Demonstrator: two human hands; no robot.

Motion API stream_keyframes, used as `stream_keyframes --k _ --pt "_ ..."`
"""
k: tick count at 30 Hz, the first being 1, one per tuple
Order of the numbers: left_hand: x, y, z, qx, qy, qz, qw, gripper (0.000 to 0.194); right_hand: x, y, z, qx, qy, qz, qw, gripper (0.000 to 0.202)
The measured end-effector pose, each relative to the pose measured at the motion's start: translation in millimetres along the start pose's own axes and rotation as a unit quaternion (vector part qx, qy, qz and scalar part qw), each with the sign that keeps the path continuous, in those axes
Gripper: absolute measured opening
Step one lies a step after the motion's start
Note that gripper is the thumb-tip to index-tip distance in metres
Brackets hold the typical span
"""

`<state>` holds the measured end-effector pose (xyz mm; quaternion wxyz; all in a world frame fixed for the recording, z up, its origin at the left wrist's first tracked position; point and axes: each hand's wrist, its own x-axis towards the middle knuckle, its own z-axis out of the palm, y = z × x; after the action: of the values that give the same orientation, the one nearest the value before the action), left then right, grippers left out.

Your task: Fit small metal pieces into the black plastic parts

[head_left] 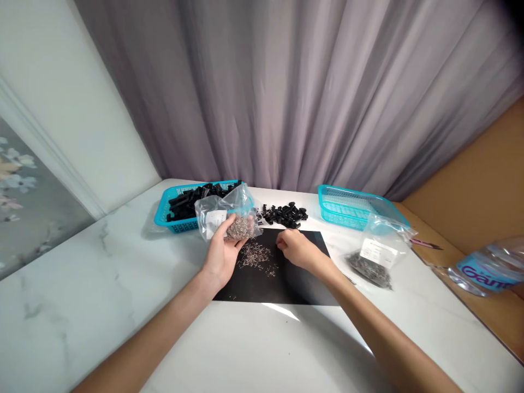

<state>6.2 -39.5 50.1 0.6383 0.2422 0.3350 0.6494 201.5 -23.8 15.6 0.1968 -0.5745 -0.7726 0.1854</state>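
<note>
My left hand (pixel 223 251) grips a clear plastic bag (pixel 237 215) of small coppery metal pieces, held up over the back left of a black mat (pixel 295 281). A loose pile of the same thin metal pieces (pixel 256 255) lies on the mat below the bag. Just right of that pile, my right hand (pixel 297 248) is over the mat with its fingers curled together. Whatever its fingertips may hold is hidden. Behind the mat a heap of small black plastic parts (pixel 289 214) rests on the white table.
A blue basket (pixel 178 225) full of black parts stands at the back left. Another blue basket (pixel 344 218) sits at the back right. Near it are a labelled bag of dark pieces (pixel 370 267), a pinkish tool (pixel 426 244) and a water bottle (pixel 487 270).
</note>
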Motion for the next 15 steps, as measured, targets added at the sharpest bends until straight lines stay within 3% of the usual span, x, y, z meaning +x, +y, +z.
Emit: stream_keyframes --k 4,6,9,11,15 --pt "1.5 -1.5 -0.4 0.023 0.011 -0.004 1.0 0.014 8.8 -15.1 -6.1 0.075 -0.006 -0.044 0.996 0.018" --pt "2.3 -2.5 -0.5 0.032 0.006 -0.003 0.999 0.015 11.5 -23.7 -10.7 0.176 -0.012 -0.07 0.982 0.025" --pt "3.2 -4.3 -0.6 0.041 -0.006 -0.003 0.999 0.018 11.4 -37.4 -16.4 0.405 -0.042 -0.071 0.911 0.048" --pt "3.7 -5.8 -1.0 0.041 -0.007 0.003 0.999 0.019 10.3 -44.9 -17.9 0.469 -0.04 -0.057 0.881 0.052" --pt "5.9 -9.4 -3.6 0.026 -0.018 0.007 0.999 0.019 10.9 -50.9 -14.1 0.417 0.035 -0.065 0.906 0.047"
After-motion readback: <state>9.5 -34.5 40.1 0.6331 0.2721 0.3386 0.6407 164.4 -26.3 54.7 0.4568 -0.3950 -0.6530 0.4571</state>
